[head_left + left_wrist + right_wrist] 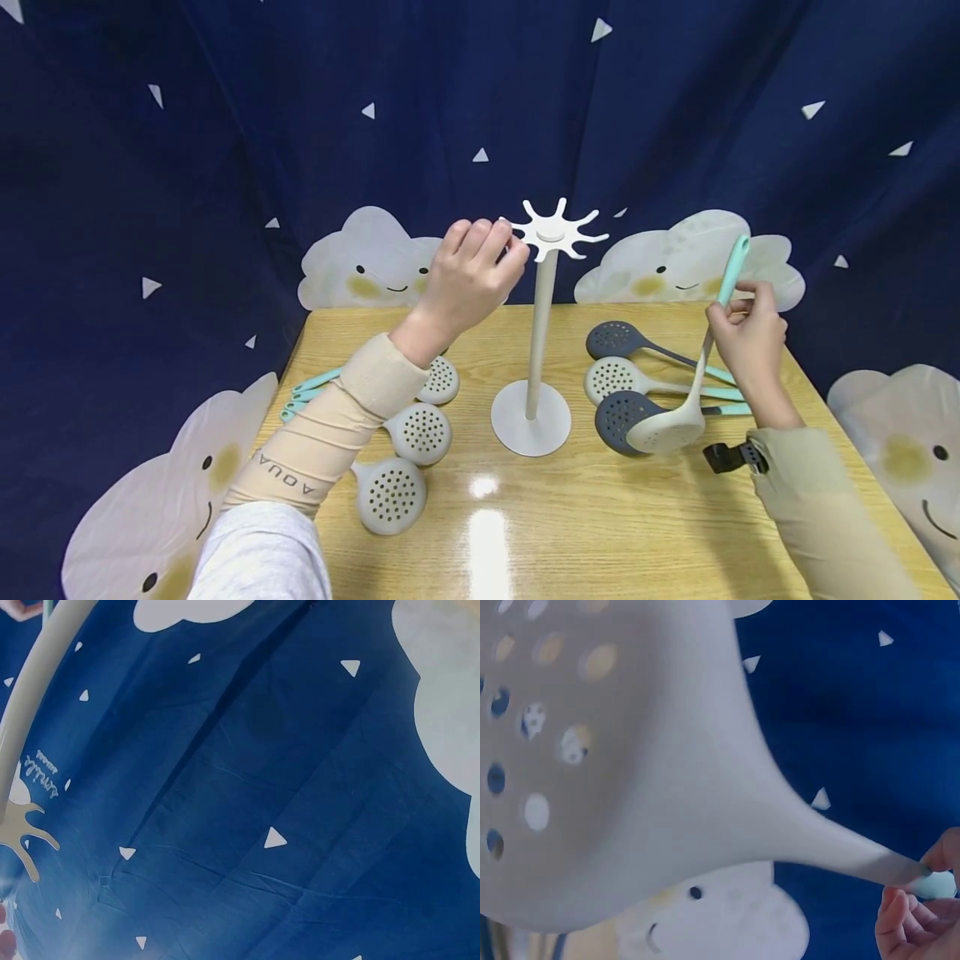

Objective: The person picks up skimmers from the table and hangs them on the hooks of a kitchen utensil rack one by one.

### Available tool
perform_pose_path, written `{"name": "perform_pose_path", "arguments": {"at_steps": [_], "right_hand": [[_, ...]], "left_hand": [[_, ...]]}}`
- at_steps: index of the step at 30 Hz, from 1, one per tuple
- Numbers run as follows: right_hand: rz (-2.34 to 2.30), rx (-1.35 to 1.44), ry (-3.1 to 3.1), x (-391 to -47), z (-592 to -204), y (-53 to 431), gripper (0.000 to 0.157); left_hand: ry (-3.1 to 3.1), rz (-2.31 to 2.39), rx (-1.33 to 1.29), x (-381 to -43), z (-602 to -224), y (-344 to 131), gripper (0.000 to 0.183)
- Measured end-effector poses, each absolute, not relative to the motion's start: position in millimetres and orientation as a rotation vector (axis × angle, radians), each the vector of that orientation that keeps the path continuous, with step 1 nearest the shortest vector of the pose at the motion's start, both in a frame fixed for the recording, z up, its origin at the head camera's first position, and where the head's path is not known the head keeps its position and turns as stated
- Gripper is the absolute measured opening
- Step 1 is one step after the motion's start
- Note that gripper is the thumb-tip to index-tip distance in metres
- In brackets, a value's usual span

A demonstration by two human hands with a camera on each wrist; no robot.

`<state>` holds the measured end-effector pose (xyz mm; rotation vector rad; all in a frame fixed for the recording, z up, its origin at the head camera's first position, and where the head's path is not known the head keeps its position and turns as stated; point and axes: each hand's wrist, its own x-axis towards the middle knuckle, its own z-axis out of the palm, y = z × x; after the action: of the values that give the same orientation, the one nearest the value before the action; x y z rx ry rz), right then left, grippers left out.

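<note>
My right hand point(750, 333) pinches a skimmer point(667, 429) with a pale perforated head and mint handle end. It hangs head-down, overlapping a dark skimmer point(626, 417) in the head view. In the right wrist view the skimmer's head point(697, 765) looms large, with fingers point(907, 930) at the mint part of the handle. My left hand point(472, 271) is raised, fingers curled at one arm of a white utensil stand point(538, 333); the hand hides that arm. The left wrist view shows the stand's post point(34, 697) and some of its hooks point(26, 836).
On the wooden table point(540, 517), several pale skimmers point(390, 496) lie left of the stand, partly under my left arm. To its right lie another pale skimmer point(615, 379) and a dark one point(617, 340). A navy curtain point(450, 83) with cloud shapes stands behind.
</note>
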<state>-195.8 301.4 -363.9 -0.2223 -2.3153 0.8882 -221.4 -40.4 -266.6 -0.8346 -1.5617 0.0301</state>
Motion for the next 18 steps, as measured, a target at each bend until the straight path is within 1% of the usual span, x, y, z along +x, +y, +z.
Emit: {"name": "perform_pose_path", "arguments": {"at_steps": [9,18], "right_hand": [[0.933,-0.028,-2.197,-198,-340,277,0.035],[1.005,0.231,-2.207,-201,-323,255,0.038]], "left_hand": [[-1.558,0.038,-0.833,-221,-267,-40,0.009],[-1.558,0.032,-0.83,-222,-267,-40,0.009]]}}
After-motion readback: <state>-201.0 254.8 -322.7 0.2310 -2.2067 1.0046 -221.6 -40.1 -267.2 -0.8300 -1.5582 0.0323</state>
